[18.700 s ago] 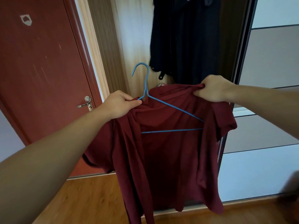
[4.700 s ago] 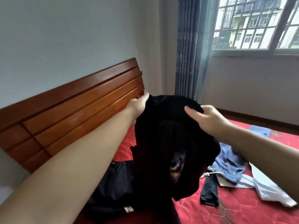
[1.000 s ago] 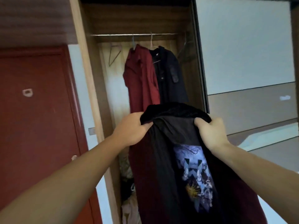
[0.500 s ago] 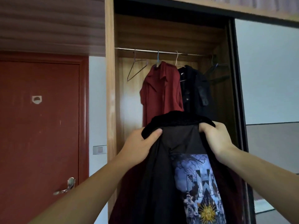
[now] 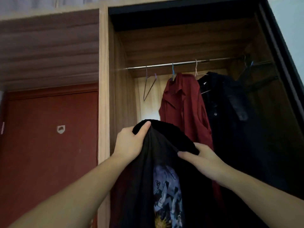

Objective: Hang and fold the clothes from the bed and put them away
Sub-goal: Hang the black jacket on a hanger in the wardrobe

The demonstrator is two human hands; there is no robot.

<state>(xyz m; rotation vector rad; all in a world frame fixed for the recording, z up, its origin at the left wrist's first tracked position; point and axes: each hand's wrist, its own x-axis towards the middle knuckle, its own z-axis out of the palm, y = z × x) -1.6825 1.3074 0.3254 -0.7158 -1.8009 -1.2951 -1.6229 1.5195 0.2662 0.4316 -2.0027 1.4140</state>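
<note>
I hold a black T-shirt (image 5: 158,162) with a printed picture (image 5: 166,195) up in front of the open wardrobe. My left hand (image 5: 130,143) grips its collar edge at the left, thumb over the fabric. My right hand (image 5: 202,158) holds the collar's right side, fingers on the cloth. Above, a metal rail (image 5: 181,63) carries an empty wire hanger (image 5: 148,86), a dark red shirt (image 5: 182,109) on a blue hanger and a black shirt (image 5: 230,116).
A red door (image 5: 49,153) is at the left beside the wardrobe's wooden side panel (image 5: 103,79). The dark sliding-door frame (image 5: 279,46) bounds the opening at the right. More hangers (image 5: 246,66) sit at the rail's far right.
The view has tilted up and closer to the wardrobe, so the rail sits nearer. My left hand has risen with the collar; my right hand now lies lower on the collar.
</note>
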